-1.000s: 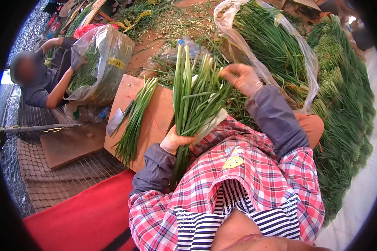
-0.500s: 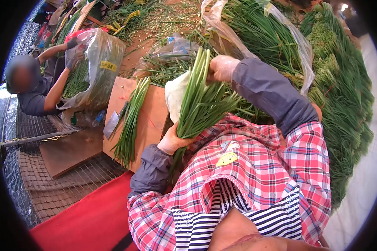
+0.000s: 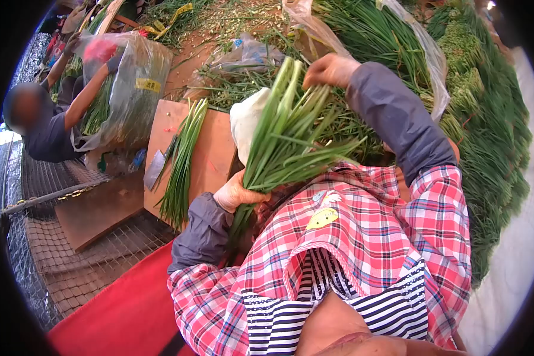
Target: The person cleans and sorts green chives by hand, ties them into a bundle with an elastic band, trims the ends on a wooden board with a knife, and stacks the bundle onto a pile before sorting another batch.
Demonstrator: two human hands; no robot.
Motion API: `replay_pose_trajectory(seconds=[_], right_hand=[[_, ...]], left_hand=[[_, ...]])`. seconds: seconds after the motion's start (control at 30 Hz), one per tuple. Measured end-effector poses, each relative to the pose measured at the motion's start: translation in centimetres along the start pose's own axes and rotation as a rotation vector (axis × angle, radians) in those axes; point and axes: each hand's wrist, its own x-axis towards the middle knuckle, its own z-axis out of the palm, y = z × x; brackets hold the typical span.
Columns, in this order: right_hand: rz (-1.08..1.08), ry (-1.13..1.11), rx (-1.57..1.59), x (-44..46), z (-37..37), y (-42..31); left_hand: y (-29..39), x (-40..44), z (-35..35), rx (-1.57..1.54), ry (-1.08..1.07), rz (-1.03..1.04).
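My left hand (image 3: 238,193), gloved, is wrapped round the lower part of a bunch of long green stalks (image 3: 279,136), whose pale ends point up and away from me. At the upper right of the bunch is my right hand (image 3: 332,71), its fingers bent together by the stalk ends; whether they pinch a stalk is too small to tell. A smaller bunch of stalks (image 3: 185,160) lies on a wooden board (image 3: 213,151) to the left, partly over a knife (image 3: 155,169). White cloth (image 3: 246,121) shows behind the held bunch.
Another person (image 3: 47,124) at the left handles a plastic bag (image 3: 139,89) of greens. An open bag of stalks (image 3: 391,53) stands at the upper right, beside a long heap of greens (image 3: 492,160). Loose cuttings and plastic (image 3: 246,56) lie ahead.
The held bunch has tilted and fanned out to the right. My right hand went to the stalk ends, down beside them, and back up. The other person's hands have risen along the bag.
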Motion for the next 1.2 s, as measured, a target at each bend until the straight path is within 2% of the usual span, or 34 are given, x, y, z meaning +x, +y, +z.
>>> replay_pose_trajectory(seconds=[0.03, 0.07, 0.1, 0.13, 0.17, 0.2, 0.23, 0.27, 0.3, 0.37, 0.5, 0.57, 0.6, 0.7, 0.77, 0.83, 0.9, 0.97, 1.03, 1.07, 1.17, 1.2], right_hand=[[0.042, 0.196, 0.28, 1.6, -0.4, 3.8], [0.193, 0.297, 0.407, 1.4, -2.2, 5.0], [0.168, 0.335, 0.527, 1.2, -3.6, 8.1], [0.16, 0.287, 0.527, 0.0, -4.4, 8.9], [0.178, 0.256, 0.286, -1.3, -4.1, 8.8], [0.294, 0.164, 0.362, -3.2, -2.9, 7.3], [0.434, 0.008, 0.325, -4.0, -1.6, 7.6], [0.455, -0.24, 0.307, -5.3, -0.6, 6.9], [0.441, -0.353, 0.207, -6.4, 1.2, 5.3], [0.325, -0.623, 0.335, -6.4, 4.5, 5.4], [0.038, -0.692, 0.742, -4.2, 9.3, 3.0], [-0.039, -0.607, 0.875, -4.0, 10.2, 0.1], [-0.077, -0.567, 0.941, -3.6, 10.5, -1.3], [-0.416, -0.313, 1.007, 0.7, 12.6, -2.9], [-0.502, -0.283, 1.015, 2.1, 11.7, -7.1], [-0.469, -0.267, 1.101, 1.8, 10.9, -11.1], [-0.438, -0.307, 1.112, 3.8, 12.6, -12.2], [-0.396, -0.32, 1.163, 4.6, 14.5, -13.2], [-0.272, -0.358, 1.186, 5.9, 16.9, -11.8], [-0.198, -0.338, 1.186, 4.9, 17.1, -11.6], [0.183, -0.279, 1.113, 8.0, 20.4, -7.6], [0.266, -0.274, 1.073, 9.3, 21.7, -5.8]], left_hand=[[-0.1, -0.3, -0.1, -0.048, -0.015, 0.019], [-0.5, -0.5, -0.5, -0.065, -0.024, 0.068], [-0.6, -0.6, -0.6, -0.105, -0.013, 0.09], [-0.8, -0.7, -0.5, -0.151, -0.003, 0.11], [-1.0, -0.9, -0.6, -0.198, 0.004, 0.128], [-1.2, -0.7, -1.0, -0.156, 0.035, 0.135], [-1.2, -0.3, -1.3, -0.194, 0.02, 0.161], [-1.2, 0.0, -1.5, -0.233, 0.006, 0.19], [-1.3, 0.3, -1.6, -0.273, -0.005, 0.216], [-0.6, 0.7, -1.4, -0.273, -0.043, 0.277], [-0.3, 0.9, -1.7, -0.232, -0.046, 0.3], [0.9, 0.0, -1.0, -0.186, 0.017, 0.286], [1.1, -0.3, -1.1, -0.204, -0.028, 0.323], [2.9, -2.8, -0.9, -0.082, 0.093, 0.382], [4.6, -5.4, -2.2, 0.018, 0.204, 0.327], [6.2, -7.5, -2.6, 0.039, 0.291, 0.39], [5.9, -9.4, -5.6, 0.066, 0.303, 0.408], [5.8, -10.7, -7.6, 0.155, 0.337, 0.289], [5.3, -10.7, -8.9, 0.232, 0.377, 0.223], [3.6, -10.1, -10.5, 0.319, 0.34, 0.259], [1.1, -6.1, -15.5, 0.669, 0.468, -0.102], [-0.6, -4.8, -17.1, 0.711, 0.564, -0.109]])
